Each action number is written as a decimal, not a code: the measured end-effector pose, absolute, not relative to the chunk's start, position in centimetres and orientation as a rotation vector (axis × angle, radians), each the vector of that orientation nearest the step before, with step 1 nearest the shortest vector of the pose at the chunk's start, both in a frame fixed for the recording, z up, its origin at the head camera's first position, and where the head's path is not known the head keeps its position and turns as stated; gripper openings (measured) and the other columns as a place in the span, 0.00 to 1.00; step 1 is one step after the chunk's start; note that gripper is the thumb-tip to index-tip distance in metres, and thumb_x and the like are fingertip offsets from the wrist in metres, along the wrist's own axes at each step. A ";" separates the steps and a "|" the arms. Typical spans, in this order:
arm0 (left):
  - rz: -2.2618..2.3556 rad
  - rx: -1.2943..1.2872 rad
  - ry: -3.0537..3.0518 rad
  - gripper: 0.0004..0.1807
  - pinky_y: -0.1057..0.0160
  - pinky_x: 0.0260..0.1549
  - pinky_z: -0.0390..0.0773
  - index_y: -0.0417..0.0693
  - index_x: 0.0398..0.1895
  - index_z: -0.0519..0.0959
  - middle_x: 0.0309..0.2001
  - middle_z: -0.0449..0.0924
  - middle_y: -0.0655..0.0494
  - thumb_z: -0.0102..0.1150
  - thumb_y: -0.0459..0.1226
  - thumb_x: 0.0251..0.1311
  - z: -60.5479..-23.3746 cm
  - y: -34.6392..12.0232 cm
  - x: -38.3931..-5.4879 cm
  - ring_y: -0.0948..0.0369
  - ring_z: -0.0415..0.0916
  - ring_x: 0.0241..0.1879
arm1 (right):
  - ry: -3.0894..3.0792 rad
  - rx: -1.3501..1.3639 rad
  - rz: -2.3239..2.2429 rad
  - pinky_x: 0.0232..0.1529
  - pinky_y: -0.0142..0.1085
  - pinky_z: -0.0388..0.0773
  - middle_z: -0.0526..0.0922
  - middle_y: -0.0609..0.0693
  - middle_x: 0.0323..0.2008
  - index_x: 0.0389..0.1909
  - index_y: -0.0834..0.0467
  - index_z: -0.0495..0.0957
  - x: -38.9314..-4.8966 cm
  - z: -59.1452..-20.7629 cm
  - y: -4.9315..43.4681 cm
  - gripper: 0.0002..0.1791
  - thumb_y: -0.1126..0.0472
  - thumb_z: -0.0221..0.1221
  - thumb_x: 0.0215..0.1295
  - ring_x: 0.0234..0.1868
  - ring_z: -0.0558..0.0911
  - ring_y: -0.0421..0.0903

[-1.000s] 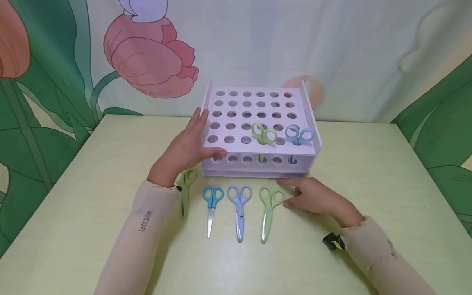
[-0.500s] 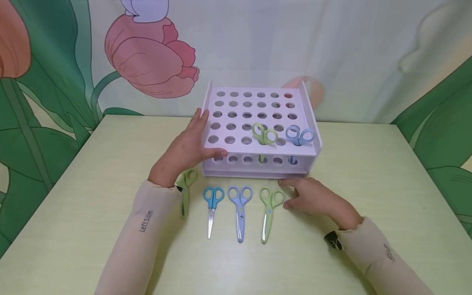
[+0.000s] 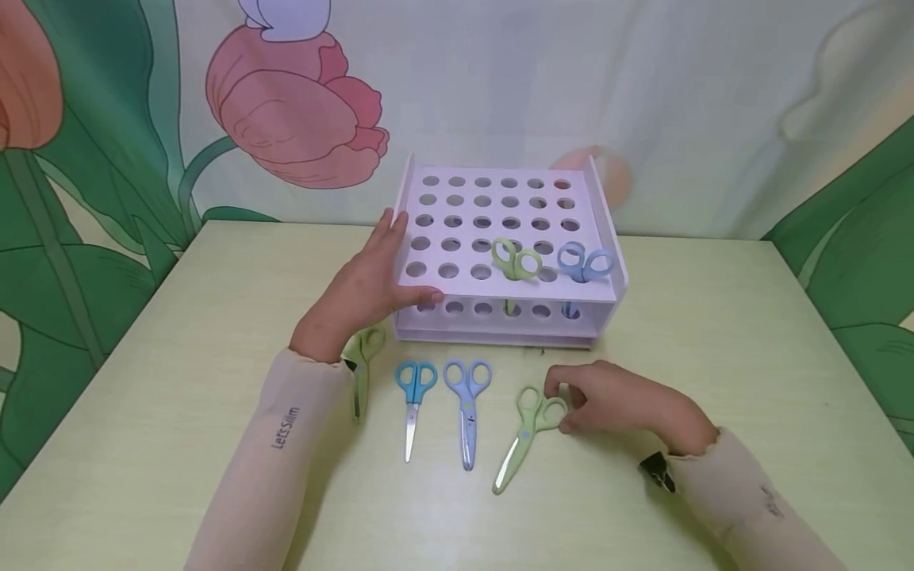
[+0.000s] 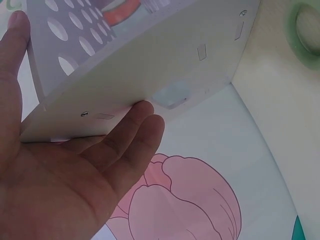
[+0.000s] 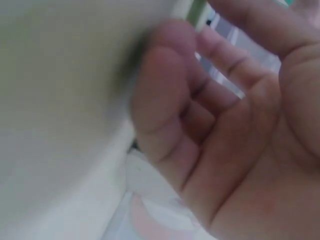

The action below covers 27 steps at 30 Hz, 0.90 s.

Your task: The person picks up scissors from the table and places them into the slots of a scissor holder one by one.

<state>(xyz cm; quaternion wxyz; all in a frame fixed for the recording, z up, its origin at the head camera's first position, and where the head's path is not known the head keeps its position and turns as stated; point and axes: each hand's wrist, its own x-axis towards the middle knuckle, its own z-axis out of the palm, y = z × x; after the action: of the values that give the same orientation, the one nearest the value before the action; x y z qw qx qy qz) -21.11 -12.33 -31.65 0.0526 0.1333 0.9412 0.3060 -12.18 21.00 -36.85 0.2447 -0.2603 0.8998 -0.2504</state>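
Right hand [image 3: 617, 396]: is reaching in from between two and three o'clock of the loose green scissors; index finger and thumb are pinching the handle loop nearest them, as far as the blurred right wrist view is letting one judge.
Loose green scissors [image 3: 526, 434]: are lying on the table [image 3: 457, 519], handles toward one o'clock, tip pointing toward seven.
Lilac scissors [image 3: 467, 408]: are lying between nine and ten o'clock of the loose green pair, tip pointing toward six.
Turquoise scissors [image 3: 412, 392]: are lying at nine o'clock of the lilac pair, bare metal blades pointing toward six.
Half-hidden green scissors [image 3: 360, 368]: are lying at ten o'clock of the turquoise pair, the left sleeve partly covering them.
Left hand [image 3: 364, 285]: is resting at the rack's nine o'clock side, gripping nothing in a fist; extended fingers are touching the outer wall, thumb reaching over the top board's front edge.
Rack [image 3: 496, 212]: is standing at twelve o'clock of the loose green scissors, its top board showing rows of round holes.
Racked green scissors [image 3: 512, 266]: are sitting blades down near the rack's six o'clock edge.
Racked blue scissors [image 3: 581, 268]: are sitting likewise, near four o'clock.
Curtain [image 3: 500, 79]: is hanging behind, a pink flower [image 3: 296, 119] showing at the rack's ten o'clock.
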 end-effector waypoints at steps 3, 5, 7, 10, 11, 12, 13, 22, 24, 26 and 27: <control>0.924 0.401 2.863 0.69 0.49 0.71 0.57 0.58 0.83 0.35 0.81 0.25 0.59 0.76 0.57 0.49 -31.6 -12.2 -21.1 0.48 0.44 0.78 | 2.440 -0.707 -0.678 0.29 0.35 0.71 0.74 0.43 0.22 0.41 0.49 0.78 -12.0 -36.3 21.5 0.14 0.63 0.71 0.58 0.25 0.72 0.40; 0.920 0.407 2.864 0.69 0.48 0.71 0.57 0.58 0.83 0.35 0.81 0.25 0.59 0.76 0.58 0.49 -31.5 -12.2 -21.0 0.48 0.44 0.78 | 2.438 -0.692 -0.677 0.30 0.35 0.70 0.73 0.43 0.22 0.41 0.50 0.78 -11.9 -36.1 21.7 0.14 0.62 0.71 0.57 0.25 0.72 0.41; 0.920 0.411 2.865 0.69 0.48 0.71 0.57 0.57 0.83 0.35 0.81 0.25 0.59 0.76 0.58 0.49 -31.5 -12.2 -21.0 0.48 0.44 0.78 | 2.437 -0.677 -0.676 0.30 0.35 0.70 0.73 0.43 0.22 0.41 0.50 0.77 -11.8 -36.2 21.7 0.15 0.61 0.72 0.57 0.25 0.71 0.41; 0.923 0.414 2.865 0.69 0.48 0.71 0.57 0.57 0.83 0.35 0.81 0.25 0.59 0.76 0.58 0.49 -31.6 -12.4 -21.1 0.47 0.44 0.78 | 2.462 -0.668 -0.650 0.30 0.35 0.69 0.73 0.43 0.21 0.41 0.49 0.75 -11.6 -36.6 21.3 0.18 0.57 0.73 0.55 0.24 0.71 0.40; 0.924 0.413 2.867 0.69 0.48 0.71 0.57 0.57 0.83 0.35 0.81 0.25 0.59 0.76 0.58 0.49 -31.6 -12.4 -21.1 0.47 0.45 0.78 | 2.479 -0.669 -0.633 0.30 0.35 0.69 0.72 0.42 0.20 0.41 0.49 0.75 -11.5 -36.7 21.1 0.19 0.56 0.74 0.55 0.24 0.70 0.40; 0.927 0.413 2.868 0.69 0.48 0.71 0.57 0.57 0.83 0.35 0.81 0.25 0.59 0.76 0.58 0.49 -31.6 -12.4 -21.1 0.47 0.45 0.78 | 2.498 -0.673 -0.619 0.30 0.35 0.69 0.72 0.42 0.20 0.41 0.49 0.74 -11.5 -36.8 20.8 0.19 0.55 0.74 0.54 0.24 0.70 0.40; 0.928 0.413 2.868 0.69 0.48 0.71 0.57 0.57 0.83 0.35 0.81 0.25 0.59 0.76 0.58 0.49 -31.7 -12.5 -21.1 0.47 0.44 0.78 | 2.523 -0.670 -0.596 0.30 0.36 0.69 0.72 0.42 0.20 0.40 0.48 0.74 -11.4 -36.8 20.6 0.19 0.54 0.74 0.54 0.24 0.70 0.40; 0.938 0.420 2.871 0.69 0.48 0.71 0.56 0.56 0.83 0.36 0.81 0.25 0.59 0.76 0.58 0.49 -31.7 -12.6 -21.1 0.48 0.43 0.78 | 2.609 -0.730 -0.567 0.32 0.37 0.70 0.73 0.42 0.22 0.36 0.48 0.73 -11.1 -35.9 20.3 0.16 0.57 0.72 0.55 0.27 0.71 0.41; 0.936 0.420 2.870 0.69 0.48 0.71 0.56 0.57 0.83 0.36 0.81 0.25 0.59 0.76 0.58 0.49 -31.7 -12.5 -21.2 0.48 0.43 0.78 | 2.595 -0.773 -0.665 0.32 0.36 0.73 0.74 0.41 0.24 0.36 0.49 0.72 -11.2 -35.7 20.8 0.16 0.59 0.71 0.56 0.28 0.74 0.40; 0.939 0.415 2.863 0.69 0.48 0.71 0.57 0.57 0.83 0.36 0.81 0.25 0.60 0.76 0.58 0.49 -31.8 -12.4 -21.2 0.48 0.44 0.78 | 2.572 -0.829 -0.777 0.30 0.35 0.75 0.76 0.41 0.25 0.37 0.50 0.71 -11.3 -35.4 21.3 0.16 0.62 0.70 0.56 0.26 0.77 0.39; 0.938 0.412 2.859 0.69 0.48 0.71 0.57 0.58 0.83 0.36 0.81 0.25 0.60 0.76 0.58 0.49 -31.8 -12.4 -21.2 0.48 0.44 0.78 | 2.555 -0.848 -0.835 0.30 0.35 0.76 0.78 0.41 0.25 0.37 0.50 0.71 -11.3 -35.2 21.4 0.16 0.64 0.69 0.57 0.26 0.78 0.39</control>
<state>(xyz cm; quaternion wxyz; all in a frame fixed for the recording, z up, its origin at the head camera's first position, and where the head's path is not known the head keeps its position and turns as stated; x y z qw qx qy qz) -21.20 -12.40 -31.83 0.0521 0.1354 0.9401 0.3085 -11.29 21.43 -35.20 0.1607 -0.2968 0.8948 -0.2923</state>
